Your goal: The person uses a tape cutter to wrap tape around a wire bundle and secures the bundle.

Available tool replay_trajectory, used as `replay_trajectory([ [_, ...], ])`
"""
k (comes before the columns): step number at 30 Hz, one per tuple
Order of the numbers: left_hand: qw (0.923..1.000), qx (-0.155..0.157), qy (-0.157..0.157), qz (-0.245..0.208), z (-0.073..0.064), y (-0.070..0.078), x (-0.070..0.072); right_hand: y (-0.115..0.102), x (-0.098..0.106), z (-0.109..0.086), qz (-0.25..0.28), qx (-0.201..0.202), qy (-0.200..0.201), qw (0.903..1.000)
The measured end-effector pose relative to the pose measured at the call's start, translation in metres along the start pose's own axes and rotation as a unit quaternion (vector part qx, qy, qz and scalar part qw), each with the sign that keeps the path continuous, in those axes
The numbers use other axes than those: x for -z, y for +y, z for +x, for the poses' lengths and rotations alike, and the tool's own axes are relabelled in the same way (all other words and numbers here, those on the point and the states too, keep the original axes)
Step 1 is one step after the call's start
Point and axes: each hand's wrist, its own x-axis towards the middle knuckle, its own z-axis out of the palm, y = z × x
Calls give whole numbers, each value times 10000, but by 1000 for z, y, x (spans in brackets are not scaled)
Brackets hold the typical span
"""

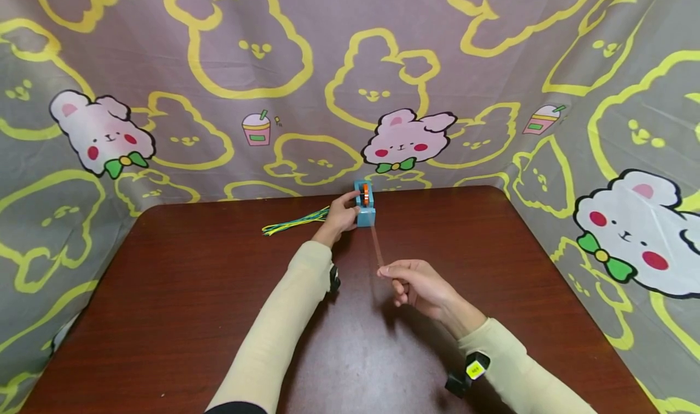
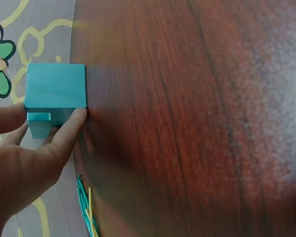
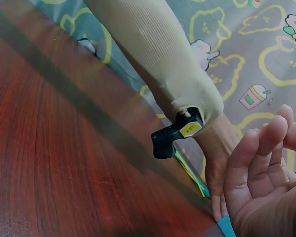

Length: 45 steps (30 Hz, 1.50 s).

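A blue tape dispenser (image 1: 366, 217) with an orange wheel (image 1: 366, 195) stands at the back edge of the table. My left hand (image 1: 340, 217) grips it from the left, thumb and fingers along its sides. In the left wrist view, that hand (image 2: 34, 165) has a fingertip at a lower corner of the dispenser (image 2: 55, 85). From the dispenser's front, a strip of clear tape (image 1: 377, 247) stretches toward me. My right hand (image 1: 421, 286) pinches its near end between thumb and index finger; in the right wrist view that hand's (image 3: 266, 182) other fingers are curled and the pinch is out of frame.
A bundle of yellow and teal cords (image 1: 295, 222) lies on the brown table (image 1: 180, 292), left of the dispenser. A patterned curtain (image 1: 306, 152) hangs right behind the table and along both sides.
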Motion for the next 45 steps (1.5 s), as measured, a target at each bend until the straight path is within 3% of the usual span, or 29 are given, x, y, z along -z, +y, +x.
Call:
replay_trajectory([
  [22, 10000, 55, 46, 2, 1, 0, 0, 1, -5, -12, -45, 145, -443, 9989],
  [45, 10000, 49, 5, -25, 2, -1, 0, 6, -9, -22, 70, 149, -543, 9984],
])
